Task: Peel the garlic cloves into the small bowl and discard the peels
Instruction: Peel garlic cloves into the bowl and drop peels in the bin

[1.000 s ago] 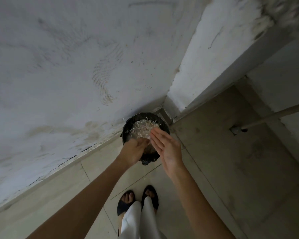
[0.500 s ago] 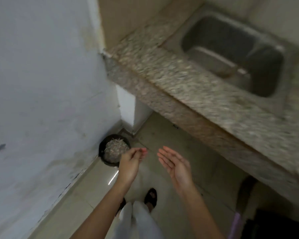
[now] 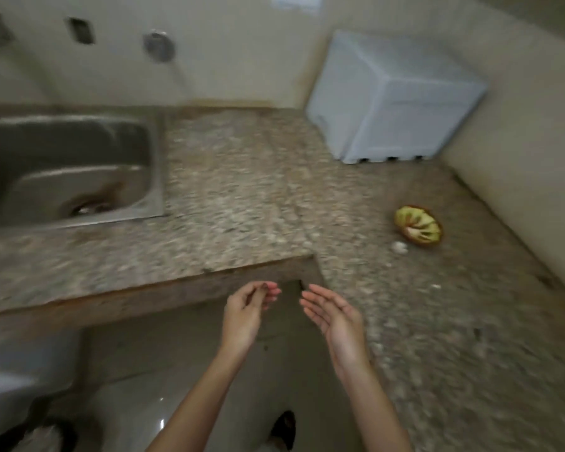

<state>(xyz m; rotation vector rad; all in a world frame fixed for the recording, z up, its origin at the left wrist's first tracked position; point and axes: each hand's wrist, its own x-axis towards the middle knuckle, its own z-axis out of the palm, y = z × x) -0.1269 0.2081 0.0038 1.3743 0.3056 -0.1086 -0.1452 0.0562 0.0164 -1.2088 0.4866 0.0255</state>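
Observation:
The small bowl point(image 3: 418, 227), brown outside and yellow-green inside, stands on the granite counter point(image 3: 242, 197) near the right wall. A pale garlic piece point(image 3: 399, 247) lies just left of the bowl, and a white peel scrap point(image 3: 435, 286) lies nearer me. My left hand point(image 3: 247, 309) hovers below the counter's inner corner, fingers loosely curled toward the thumb, with nothing visible in it. My right hand point(image 3: 336, 313) is beside it, palm up and fingers straight, holding nothing. The black bin point(image 3: 43, 435) with peels shows at the bottom left, on the floor.
A steel sink point(image 3: 62, 168) is set in the counter on the left. On the wall above it there is a round metal fitting point(image 3: 159, 45). A white box-shaped appliance point(image 3: 393, 102) stands in the back right corner. The picture is blurred by head motion.
My view has swung from the floor bin up and right to the counter. My hands left the bin and now hang in front of the counter corner, holding nothing.

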